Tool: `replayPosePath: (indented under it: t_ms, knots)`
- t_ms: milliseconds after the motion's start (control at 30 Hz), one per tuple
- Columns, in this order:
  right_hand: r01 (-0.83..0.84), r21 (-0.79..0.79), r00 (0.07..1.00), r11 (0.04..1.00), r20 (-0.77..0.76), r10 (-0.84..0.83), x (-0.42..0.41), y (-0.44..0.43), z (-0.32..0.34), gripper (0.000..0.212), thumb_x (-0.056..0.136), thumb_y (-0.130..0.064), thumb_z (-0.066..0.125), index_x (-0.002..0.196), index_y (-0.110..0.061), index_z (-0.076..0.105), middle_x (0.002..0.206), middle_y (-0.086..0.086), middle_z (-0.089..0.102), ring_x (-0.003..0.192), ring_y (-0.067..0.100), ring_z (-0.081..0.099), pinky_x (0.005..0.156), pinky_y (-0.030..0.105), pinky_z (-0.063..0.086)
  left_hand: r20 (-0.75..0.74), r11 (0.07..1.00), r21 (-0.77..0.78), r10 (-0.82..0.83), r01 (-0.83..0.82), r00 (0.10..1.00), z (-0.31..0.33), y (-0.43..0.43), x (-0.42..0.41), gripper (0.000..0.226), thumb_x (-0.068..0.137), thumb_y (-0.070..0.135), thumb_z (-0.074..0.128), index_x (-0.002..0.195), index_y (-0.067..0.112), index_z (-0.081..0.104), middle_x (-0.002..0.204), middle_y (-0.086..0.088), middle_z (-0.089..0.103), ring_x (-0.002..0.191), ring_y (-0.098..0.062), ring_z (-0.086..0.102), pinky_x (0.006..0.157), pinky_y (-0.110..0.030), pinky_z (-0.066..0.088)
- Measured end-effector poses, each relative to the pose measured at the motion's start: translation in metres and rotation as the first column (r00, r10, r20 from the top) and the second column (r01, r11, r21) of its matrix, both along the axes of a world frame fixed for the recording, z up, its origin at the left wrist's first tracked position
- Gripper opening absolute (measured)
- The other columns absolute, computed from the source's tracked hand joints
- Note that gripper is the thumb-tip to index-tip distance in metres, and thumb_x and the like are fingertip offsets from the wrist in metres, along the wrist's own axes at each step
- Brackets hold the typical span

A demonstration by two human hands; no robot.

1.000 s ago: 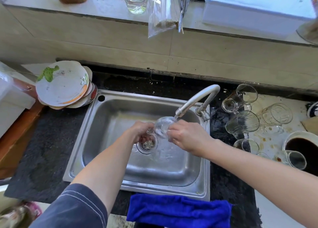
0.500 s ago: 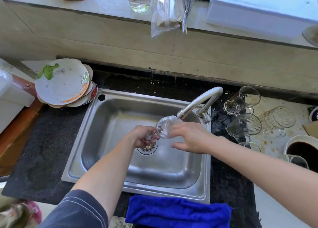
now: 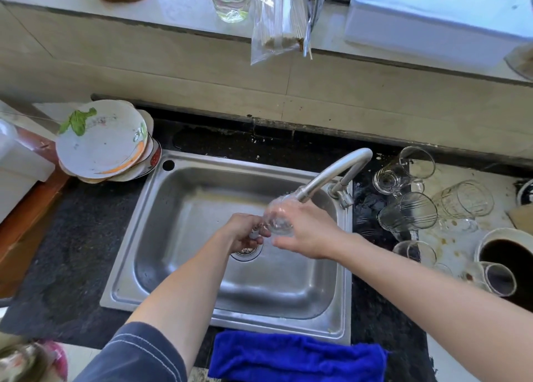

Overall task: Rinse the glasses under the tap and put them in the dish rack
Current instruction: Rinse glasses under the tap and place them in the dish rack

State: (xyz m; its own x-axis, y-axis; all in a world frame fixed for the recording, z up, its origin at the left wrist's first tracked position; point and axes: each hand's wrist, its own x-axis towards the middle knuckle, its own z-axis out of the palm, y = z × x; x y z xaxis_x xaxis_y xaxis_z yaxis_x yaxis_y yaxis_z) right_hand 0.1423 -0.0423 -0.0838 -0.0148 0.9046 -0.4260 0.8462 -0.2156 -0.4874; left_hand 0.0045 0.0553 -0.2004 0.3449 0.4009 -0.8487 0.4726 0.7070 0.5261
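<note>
We stand over the steel sink, with a blue cloth draped at its near edge. Several more glasses lie tipped on their sides on the stained counter to the right. The tap curves in from the right rim, and its mouth sits just above the piece we are rinsing. No dish rack shows in this view.

Our right hand curls around the rounded bowl of the glass, and our left hand closes on its lower end, which looks like a stem or foot. The glass is held over the middle of the basin, close under the spout. We cannot tell whether water is flowing.

We judge the glass to be light, rigid and thin-walled, slick when wet and quick to chip against the steel spout or basin. The bowl is best cupped gently while the firm hold goes at the narrow end, with two hands on it until it is set down.
</note>
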Motion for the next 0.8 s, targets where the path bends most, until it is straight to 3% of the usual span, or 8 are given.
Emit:
replayPosePath:
  t_ms: [67, 167, 333, 467, 533, 600, 733, 800]
  knots:
    - [-0.061, -0.060, 0.998, 0.996, -0.002, 0.061, 0.005, -0.006, 0.001, 0.041, 0.084, -0.043, 0.065, 0.123, -0.040, 0.055, 0.131, -0.012, 0.053, 0.125, 0.021, 0.041, 0.097, 0.043, 0.044, -0.007, 1.000, 0.018, 0.008, -0.007, 1.000, -0.005, 0.002, -0.008, 0.011, 0.087, 0.000, 0.053, 0.078, -0.001, 0.059, 0.047, -0.010, 0.060, 0.034, -0.018, 0.045, 0.036, -0.013, 0.028]
    - [0.085, -0.041, 0.995, 0.996, 0.046, -0.083, 0.011, -0.004, -0.001, 0.056, 0.084, -0.040, 0.063, 0.136, -0.037, 0.042, 0.135, -0.001, 0.053, 0.128, 0.024, 0.042, 0.095, 0.043, 0.046, -0.028, 0.998, 0.030, 0.049, -0.049, 0.998, -0.010, 0.000, -0.011, 0.009, 0.091, 0.005, 0.052, 0.090, -0.003, 0.057, 0.051, -0.013, 0.062, 0.034, -0.019, 0.047, 0.037, -0.013, 0.029]
    - [-0.040, -0.048, 0.999, 0.998, 0.022, 0.041, 0.002, -0.007, -0.004, 0.046, 0.087, -0.043, 0.062, 0.131, -0.041, 0.051, 0.135, -0.007, 0.055, 0.124, 0.021, 0.043, 0.097, 0.043, 0.044, 0.028, 0.991, -0.005, 0.132, -0.132, 0.991, -0.007, 0.000, -0.009, 0.008, 0.091, 0.003, 0.052, 0.084, 0.001, 0.056, 0.053, -0.014, 0.061, 0.033, -0.017, 0.046, 0.036, -0.012, 0.028]
    - [0.065, 0.022, 0.995, 0.998, 0.075, -0.067, 0.004, 0.000, -0.006, 0.052, 0.085, -0.038, 0.061, 0.135, -0.033, 0.047, 0.134, -0.001, 0.053, 0.122, 0.024, 0.046, 0.092, 0.041, 0.047, 0.039, 0.989, -0.008, 0.150, -0.150, 0.988, -0.003, -0.002, -0.007, 0.007, 0.092, 0.004, 0.051, 0.087, 0.000, 0.055, 0.055, -0.015, 0.060, 0.033, -0.017, 0.047, 0.036, -0.013, 0.029]
    - [-0.031, 0.041, 0.997, 0.999, 0.067, 0.029, -0.006, -0.001, -0.007, 0.044, 0.086, -0.044, 0.060, 0.130, -0.036, 0.052, 0.137, -0.009, 0.049, 0.126, 0.023, 0.043, 0.096, 0.042, 0.045, 0.050, 0.987, -0.027, 0.160, -0.159, 0.986, 0.000, -0.003, -0.006, 0.012, 0.092, 0.003, 0.049, 0.082, 0.003, 0.055, 0.047, -0.010, 0.059, 0.034, -0.017, 0.046, 0.036, -0.013, 0.027]
    - [-0.079, -0.046, 0.994, 0.996, 0.076, 0.082, 0.000, -0.004, -0.006, 0.038, 0.089, -0.049, 0.059, 0.125, -0.037, 0.059, 0.137, -0.012, 0.051, 0.127, 0.020, 0.044, 0.097, 0.039, 0.044, 0.058, 0.986, -0.032, 0.163, -0.162, 0.985, -0.001, -0.001, -0.011, 0.010, 0.093, 0.004, 0.050, 0.084, 0.004, 0.055, 0.048, -0.010, 0.058, 0.035, -0.016, 0.046, 0.037, -0.013, 0.026]
    - [0.074, 0.004, 0.993, 0.997, 0.087, -0.074, 0.006, 0.001, -0.011, 0.053, 0.084, -0.054, 0.060, 0.134, -0.039, 0.047, 0.137, -0.008, 0.053, 0.122, 0.023, 0.049, 0.090, 0.042, 0.049, 0.031, 0.985, 0.012, 0.173, -0.173, 0.984, 0.000, -0.001, -0.013, 0.010, 0.094, 0.006, 0.051, 0.086, 0.004, 0.055, 0.058, -0.015, 0.058, 0.034, -0.017, 0.045, 0.038, -0.014, 0.028]
    - [0.017, -0.001, 0.999, 1.000, 0.046, -0.017, -0.003, -0.002, -0.011, 0.051, 0.086, -0.054, 0.060, 0.133, -0.040, 0.049, 0.139, -0.010, 0.051, 0.126, 0.022, 0.044, 0.093, 0.045, 0.048, 0.039, 0.982, 0.006, 0.187, -0.187, 0.982, 0.000, -0.001, -0.013, 0.009, 0.093, 0.006, 0.050, 0.086, 0.003, 0.056, 0.058, -0.014, 0.060, 0.036, -0.018, 0.046, 0.039, -0.015, 0.029]
